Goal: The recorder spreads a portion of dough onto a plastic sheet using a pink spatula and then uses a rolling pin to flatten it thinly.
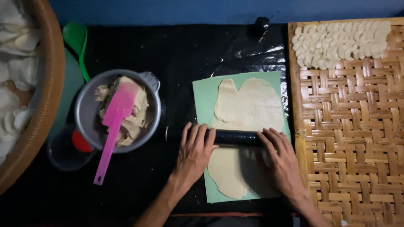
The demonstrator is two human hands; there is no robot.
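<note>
From the head view, the left hand (194,152) and the right hand (281,159) press flat, fingers spread wide, on the two ends of a dark rolling pin (232,137) lying across a thin sheet of pale dough (249,105) on a green mat (202,101) at the bench's near middle. Left stands a grey pot (86,113) of dough with a pink spatula (113,126). Right, a woven bamboo tray (349,134) carries what seem to be small cut dough pieces (341,44) at its far end.

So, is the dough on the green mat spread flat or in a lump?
Spread flat: the dough lies as a thin sheet on the mat, on both sides of the roller.
</note>
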